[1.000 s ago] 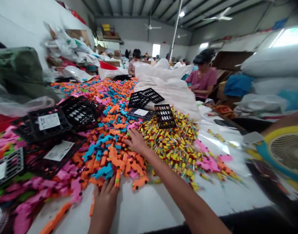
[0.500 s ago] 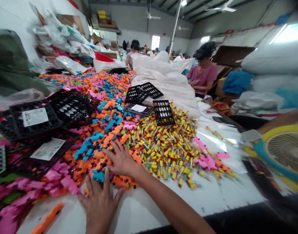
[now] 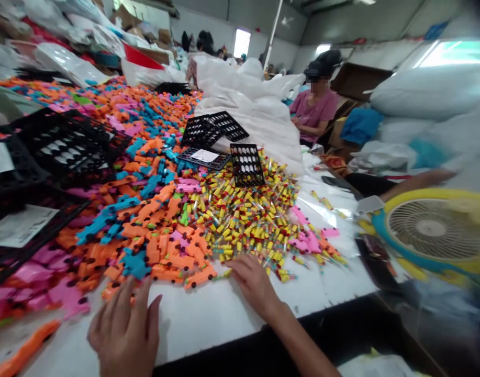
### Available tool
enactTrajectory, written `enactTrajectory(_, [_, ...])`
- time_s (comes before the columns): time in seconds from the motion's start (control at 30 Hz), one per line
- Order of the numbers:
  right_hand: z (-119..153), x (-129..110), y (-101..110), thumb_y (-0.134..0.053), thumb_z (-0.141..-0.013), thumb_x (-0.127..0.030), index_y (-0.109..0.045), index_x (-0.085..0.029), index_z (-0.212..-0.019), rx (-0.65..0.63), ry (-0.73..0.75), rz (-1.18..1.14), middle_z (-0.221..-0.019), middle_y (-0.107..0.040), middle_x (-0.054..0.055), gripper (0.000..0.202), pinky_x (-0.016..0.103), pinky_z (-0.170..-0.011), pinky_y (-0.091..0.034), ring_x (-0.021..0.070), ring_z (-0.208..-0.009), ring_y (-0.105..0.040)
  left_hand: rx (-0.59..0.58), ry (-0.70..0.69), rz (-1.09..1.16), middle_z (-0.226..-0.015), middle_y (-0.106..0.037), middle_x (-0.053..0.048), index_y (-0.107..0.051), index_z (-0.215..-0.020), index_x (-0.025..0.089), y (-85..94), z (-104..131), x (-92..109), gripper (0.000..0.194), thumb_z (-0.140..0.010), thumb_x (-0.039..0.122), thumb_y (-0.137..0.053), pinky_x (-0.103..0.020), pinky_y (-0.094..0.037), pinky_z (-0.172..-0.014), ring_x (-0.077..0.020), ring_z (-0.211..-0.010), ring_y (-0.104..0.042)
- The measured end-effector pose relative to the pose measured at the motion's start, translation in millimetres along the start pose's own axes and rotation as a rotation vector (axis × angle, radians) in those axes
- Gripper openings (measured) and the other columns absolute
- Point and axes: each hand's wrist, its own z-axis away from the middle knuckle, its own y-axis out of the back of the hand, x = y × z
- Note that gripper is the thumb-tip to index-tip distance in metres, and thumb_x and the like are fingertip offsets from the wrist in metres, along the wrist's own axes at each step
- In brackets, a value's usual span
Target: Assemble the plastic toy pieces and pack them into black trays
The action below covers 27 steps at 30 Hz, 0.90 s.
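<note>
My left hand point(image 3: 124, 327) is open at the near edge of a heap of toy cars point(image 3: 185, 256), mostly orange, with blue and pink ones mixed in. Its fingertips touch or hover just over the nearest orange pieces; which, I cannot tell. By the near edge of a pile of small clear tubes with yellow and red ends point(image 3: 243, 220) is my right hand point(image 3: 251, 283). Its fingers are bent and close together, and their undersides are hidden. A small yellow-green piece point(image 3: 226, 273) shows beside those fingertips; whether it is held is unclear.
Black slotted trays point(image 3: 247, 165) lie on the piles, more of them point(image 3: 67, 149) at left. A yellow and blue fan point(image 3: 432, 228) stands at right. Pink toys point(image 3: 306, 241) rest beside the tubes. A person in a pink shirt point(image 3: 316, 112) sits beyond the white plastic sheet point(image 3: 251, 120).
My right hand has left the orange toy cars and moved right to the tubes. My left hand has drawn back toward me. The view has shifted, with the heaps now further left.
</note>
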Motion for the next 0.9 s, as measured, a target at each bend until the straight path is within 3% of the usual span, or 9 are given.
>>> enactTrajectory(0.1, [11.0,-7.3,-7.1,-0.061,-0.088,-0.029,-0.064,-0.021,-0.113,-0.067,-0.039,0.158,-0.097,-0.059,0.010,0.026,0.037,-0.078,-0.048,0.0226,-0.090,-0.052,-0.016,-0.121,0.158,-0.112,-0.067,-0.012,-0.057,-0.126,0.023,-10.3,1.5,22.6,0.040,-0.086,0.022,-0.059,-0.043,-0.044,-0.094,-0.0263,-0.104,-0.060])
enactTrajectory(0.23, [20.1,-20.8,-11.2,-0.063,-0.083,-0.049,-0.064,-0.022,-0.109,-0.222,-0.144,0.200,-0.094,-0.053,0.009,0.037,0.037,-0.074,-0.048,0.0222,-0.085,-0.050,-0.130,-0.221,0.183,-0.104,-0.068,-0.012,-0.063,-0.112,0.018,-32.7,-3.4,56.3,0.026,-0.090,0.027,-0.053,-0.038,-0.046,-0.085,-0.0246,-0.096,-0.059])
enactTrajectory(0.33, [35.3,-20.6,-10.8,-0.062,-0.087,-0.039,-0.064,-0.019,-0.096,-0.225,-0.164,0.162,-0.093,-0.054,0.008,0.022,0.036,-0.075,-0.048,0.0216,-0.084,-0.050,-0.214,-0.207,0.098,-0.105,-0.068,-0.013,-0.062,-0.112,0.014,-44.8,-5.0,65.7,0.030,-0.089,0.032,-0.054,-0.042,-0.044,-0.086,-0.0280,-0.099,-0.057])
enactTrajectory(0.43, [43.9,-14.7,-7.7,-0.051,-0.092,-0.021,-0.060,-0.019,-0.105,-0.142,-0.150,0.106,-0.098,-0.057,0.010,0.016,0.040,-0.082,-0.049,0.0231,-0.091,-0.053,-0.274,-0.165,0.120,-0.105,-0.067,-0.013,-0.060,-0.115,0.015,-46.3,-3.5,63.5,0.031,-0.089,0.031,-0.055,-0.042,-0.043,-0.088,-0.0282,-0.099,-0.057])
enactTrajectory(0.53, [40.9,-14.8,-1.0,-0.046,-0.093,-0.019,-0.055,-0.018,-0.111,-0.116,-0.192,-0.010,-0.102,-0.059,0.011,0.020,0.042,-0.086,-0.048,0.0237,-0.096,-0.055,-0.345,-0.086,0.226,-0.104,-0.066,-0.011,-0.061,-0.110,0.017,-40.7,0.5,57.6,0.028,-0.088,0.032,-0.056,-0.042,-0.045,-0.087,-0.0269,-0.097,-0.057])
enactTrajectory(0.7, [34.6,-32.4,1.0,-0.043,-0.095,-0.021,-0.050,-0.020,-0.110,-0.199,-0.366,-0.356,-0.095,-0.060,0.005,0.016,0.031,-0.079,-0.050,0.0164,-0.086,-0.059,-0.474,0.096,0.484,-0.100,-0.064,-0.009,-0.061,-0.100,0.019,-26.6,11.3,55.5,0.020,-0.084,0.030,-0.056,-0.043,-0.047,-0.088,-0.0255,-0.097,-0.058])
enactTrajectory(0.8, [34.4,-42.3,-5.4,-0.046,-0.095,-0.023,-0.049,-0.020,-0.117,-0.246,-0.331,-0.355,-0.107,-0.059,0.008,0.022,0.033,-0.086,-0.048,0.0180,-0.096,-0.058,-0.555,0.255,0.660,-0.098,-0.065,-0.007,-0.060,-0.100,0.020,-18.6,14.9,59.4,0.021,-0.081,0.030,-0.057,-0.042,-0.050,-0.084,-0.0234,-0.092,-0.059])
enactTrajectory(0.9, [31.1,-45.7,-7.3,-0.052,-0.093,-0.026,-0.054,-0.020,-0.109,-0.280,-0.291,-0.347,-0.102,-0.058,0.006,0.017,0.031,-0.083,-0.048,0.0176,-0.092,-0.057,-0.603,0.422,0.862,-0.103,-0.063,-0.005,-0.059,-0.109,0.022,-11.7,13.0,61.6,0.034,-0.078,0.037,-0.061,-0.038,-0.051,-0.087,-0.0213,-0.098,-0.060])
